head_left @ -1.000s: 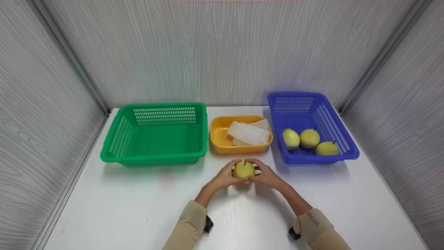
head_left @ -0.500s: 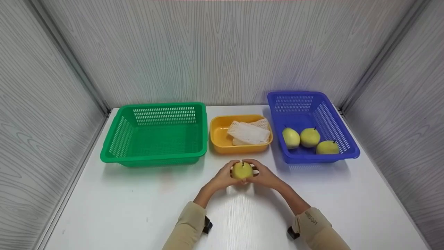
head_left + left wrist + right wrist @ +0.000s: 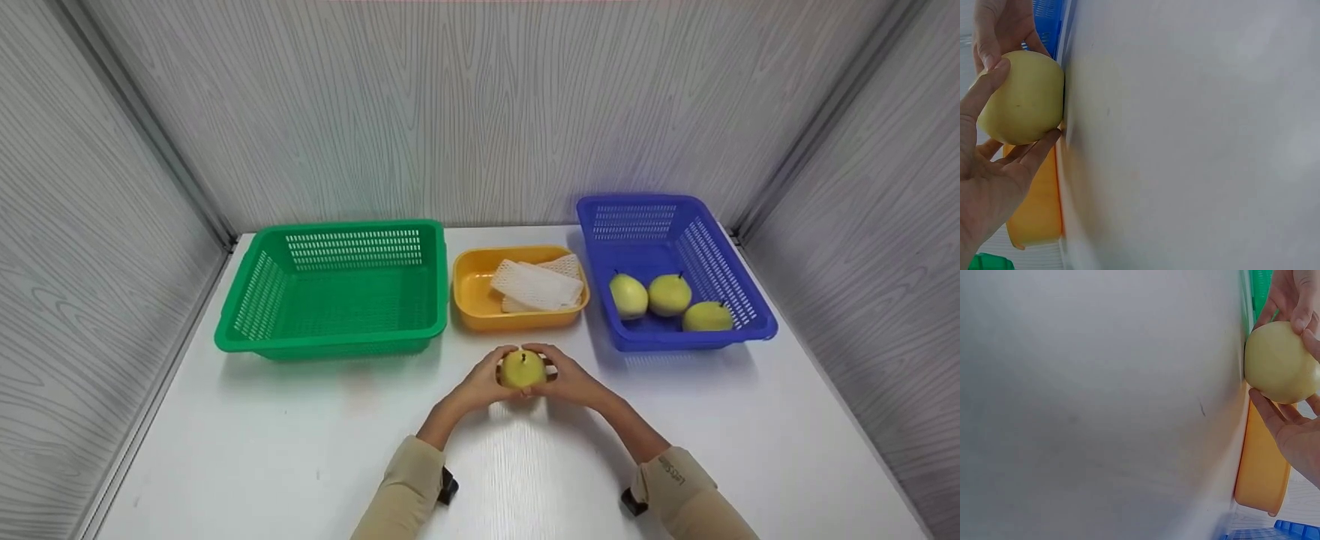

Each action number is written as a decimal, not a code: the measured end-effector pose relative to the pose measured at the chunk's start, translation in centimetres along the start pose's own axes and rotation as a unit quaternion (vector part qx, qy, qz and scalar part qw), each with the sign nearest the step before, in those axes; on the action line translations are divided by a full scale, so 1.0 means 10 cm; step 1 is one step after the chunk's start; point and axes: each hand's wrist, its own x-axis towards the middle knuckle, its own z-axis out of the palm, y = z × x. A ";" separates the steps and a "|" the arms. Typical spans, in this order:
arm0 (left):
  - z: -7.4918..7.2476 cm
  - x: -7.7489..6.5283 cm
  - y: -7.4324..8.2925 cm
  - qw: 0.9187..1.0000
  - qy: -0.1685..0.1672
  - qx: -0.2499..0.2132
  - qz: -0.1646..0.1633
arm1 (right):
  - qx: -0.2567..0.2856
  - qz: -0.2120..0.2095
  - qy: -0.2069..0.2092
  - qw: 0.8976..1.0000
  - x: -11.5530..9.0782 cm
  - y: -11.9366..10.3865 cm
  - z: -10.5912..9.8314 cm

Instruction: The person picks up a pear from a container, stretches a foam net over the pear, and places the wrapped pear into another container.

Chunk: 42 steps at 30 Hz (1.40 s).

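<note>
A yellow-green pear (image 3: 523, 370), stem upward, sits between my two hands in front of the orange tray. From the left, my left hand (image 3: 481, 381) curls its fingers and thumb round the fruit. My right hand (image 3: 568, 379) grips it from the other side. In the left wrist view the pear (image 3: 1024, 98) shows its smooth near side, with a thumb (image 3: 988, 84) across it. The right wrist view shows the pear (image 3: 1279, 363) low over the white table; whether it touches the surface I cannot tell.
Behind the hands stands an orange tray (image 3: 474, 289) with white foam net sleeves (image 3: 536, 285) in it. To its left is a green basket (image 3: 337, 341), its floor bare. A blue basket (image 3: 626, 251) on the right holds three pears (image 3: 670, 295). Walls close in the back and sides.
Both hands and the pear have shifted very slightly left, and the pear's stem has tipped a little. The grip looks the same.
</note>
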 end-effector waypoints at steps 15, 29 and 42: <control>-0.03 -0.01 -0.01 1.000 -0.018 -0.018 -0.018 | -0.018 -0.008 -0.008 1.000 -0.02 -0.04 -0.02; -0.26 0.13 0.00 0.964 0.179 -0.132 -0.146 | -0.013 -0.031 0.073 0.997 0.07 -0.25 -0.38; -0.31 0.52 0.12 0.874 0.367 -0.229 -0.220 | -0.254 -0.015 0.244 0.936 0.63 0.01 -0.63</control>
